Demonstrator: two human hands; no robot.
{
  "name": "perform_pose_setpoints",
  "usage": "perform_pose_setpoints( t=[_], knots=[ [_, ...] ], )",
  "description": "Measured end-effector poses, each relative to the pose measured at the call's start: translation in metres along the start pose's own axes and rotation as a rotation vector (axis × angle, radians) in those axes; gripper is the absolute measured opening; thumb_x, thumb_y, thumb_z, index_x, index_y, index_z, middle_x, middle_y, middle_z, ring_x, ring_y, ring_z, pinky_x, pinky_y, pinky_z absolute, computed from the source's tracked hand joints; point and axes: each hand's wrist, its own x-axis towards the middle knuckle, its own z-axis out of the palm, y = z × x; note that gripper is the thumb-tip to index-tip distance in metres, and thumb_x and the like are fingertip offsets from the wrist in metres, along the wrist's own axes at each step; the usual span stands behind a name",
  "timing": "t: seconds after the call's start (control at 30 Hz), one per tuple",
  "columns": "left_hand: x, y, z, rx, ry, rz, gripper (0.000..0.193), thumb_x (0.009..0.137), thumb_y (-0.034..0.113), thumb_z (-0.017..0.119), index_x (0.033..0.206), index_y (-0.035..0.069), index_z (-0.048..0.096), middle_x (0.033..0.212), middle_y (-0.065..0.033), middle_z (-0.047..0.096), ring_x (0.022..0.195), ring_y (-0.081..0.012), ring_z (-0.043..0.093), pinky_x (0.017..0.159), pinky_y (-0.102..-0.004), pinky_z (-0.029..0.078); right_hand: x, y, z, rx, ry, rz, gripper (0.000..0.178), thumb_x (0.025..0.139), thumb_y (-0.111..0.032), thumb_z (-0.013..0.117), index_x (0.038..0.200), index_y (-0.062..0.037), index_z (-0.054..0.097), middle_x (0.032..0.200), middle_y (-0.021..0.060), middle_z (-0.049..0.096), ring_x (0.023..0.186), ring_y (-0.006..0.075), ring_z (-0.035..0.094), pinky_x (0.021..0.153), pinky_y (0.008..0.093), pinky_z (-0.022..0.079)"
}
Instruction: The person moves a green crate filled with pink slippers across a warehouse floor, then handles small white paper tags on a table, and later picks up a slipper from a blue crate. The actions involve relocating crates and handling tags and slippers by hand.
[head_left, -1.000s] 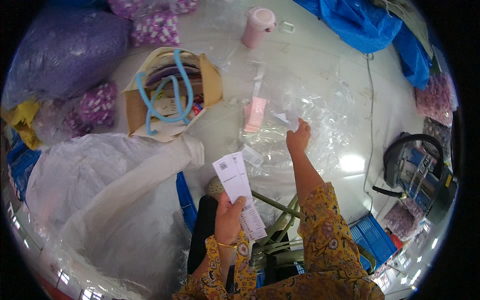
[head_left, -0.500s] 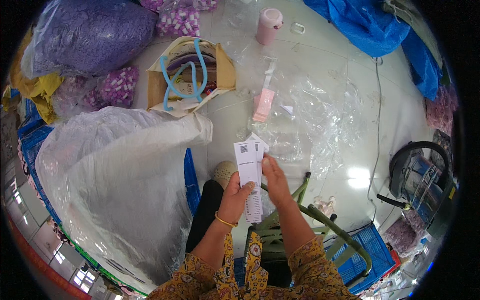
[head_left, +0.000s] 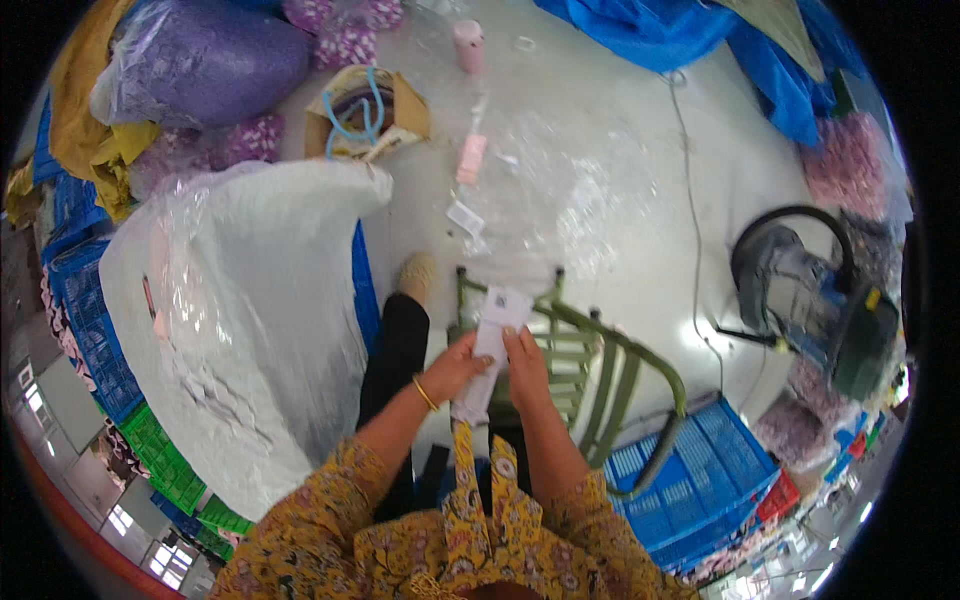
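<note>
Several long white paper slips (head_left: 492, 338) with a printed square code near the top are between my hands, roughly upright over my lap. My left hand (head_left: 452, 368) grips their lower left side, thumb across the front. My right hand (head_left: 525, 362) is closed at their right edge, with its fingertips on the paper. On the floor ahead lie a single white printed slip (head_left: 465, 218) and a pink paper stack (head_left: 471, 158). Blur hides how many slips I hold.
A green metal chair (head_left: 625, 350) stands just right of my hands, beside blue crates (head_left: 690, 470). To the left bulges a big plastic-covered white sack (head_left: 270, 270). Farther off are an open carton (head_left: 410, 110), a pink flask (head_left: 468, 45) and a black machine (head_left: 800, 290).
The view has shifted, showing more of the chair. The slips, fanned apart before, now lie closer together. My right hand has come in against their edge.
</note>
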Motion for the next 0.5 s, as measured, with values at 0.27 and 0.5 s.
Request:
perform_pose_setpoints(
  t=[0.27,0.5],
  knots=[
    [-0.137,0.047,0.078,0.041,-0.121,0.051,0.03,0.085,0.006,0.051,0.114,0.004,0.049,0.098,-0.0008,0.056,0.087,-0.0101,0.053,0.079,-0.0258,0.043,-0.135,-0.084,-0.024,0.08,-0.244,-0.097,0.03,0.09,-0.024,0.051,0.107,-0.0003,0.056,0.096,0.004,0.058,0.089,0.0111,0.05,0.081,0.0262,0.04],
    [-0.248,0.037,0.132,-0.001,-0.066,0.177,0.034,0.084,0.007,0.052,0.118,0.002,0.049,0.103,-0.0041,0.056,0.091,-0.0123,0.053,0.083,-0.0272,0.042,-0.233,-0.121,-0.033,-0.031,-0.448,-0.188,0.026,0.088,-0.019,0.054,0.106,0.0003,0.057,0.096,0.0045,0.059,0.09,0.0113,0.051,0.082,0.0263,0.041]
  ],
)
